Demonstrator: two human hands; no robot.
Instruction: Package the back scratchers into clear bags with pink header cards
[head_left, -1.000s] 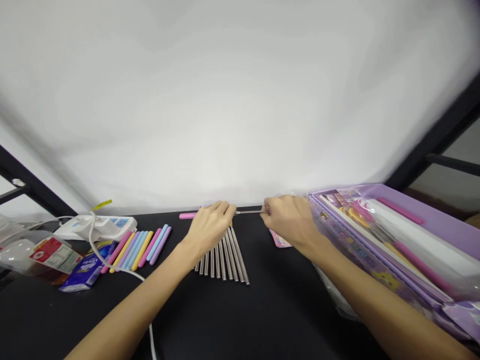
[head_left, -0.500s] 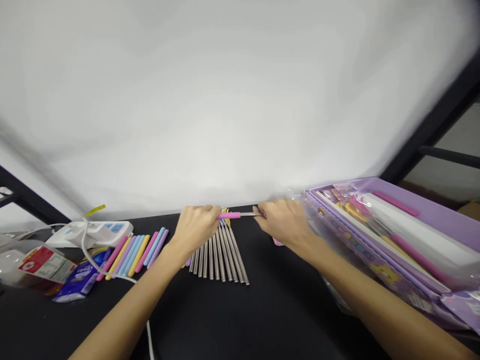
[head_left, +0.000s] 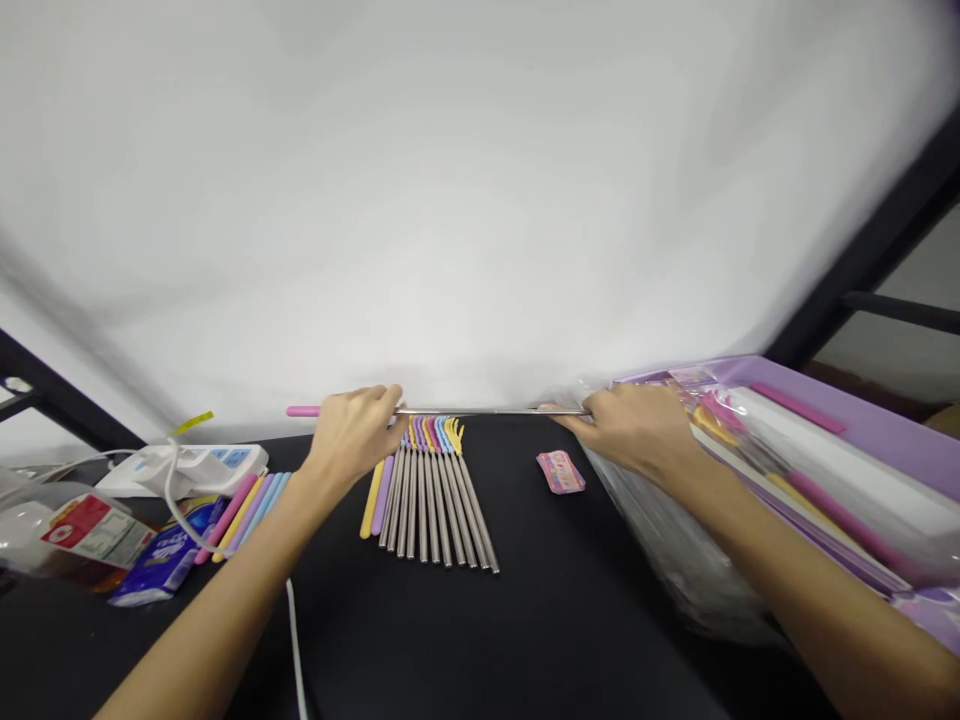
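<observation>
From my distant seat I see both forearms slant forward and inward over the black table [head_left: 465, 640]. The left hand [head_left: 356, 428] curls closed round a slim metal rod [head_left: 480, 411], its pink handle [head_left: 302, 411] poking out; the right hand [head_left: 637, 428] grips the other end. It spans nearly level, near the fanned sticks' [head_left: 435, 510] coloured ends.

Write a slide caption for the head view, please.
Left hand and right hand hold a pink-handled metal rod between them; fanned rods lie on the black table.
</observation>
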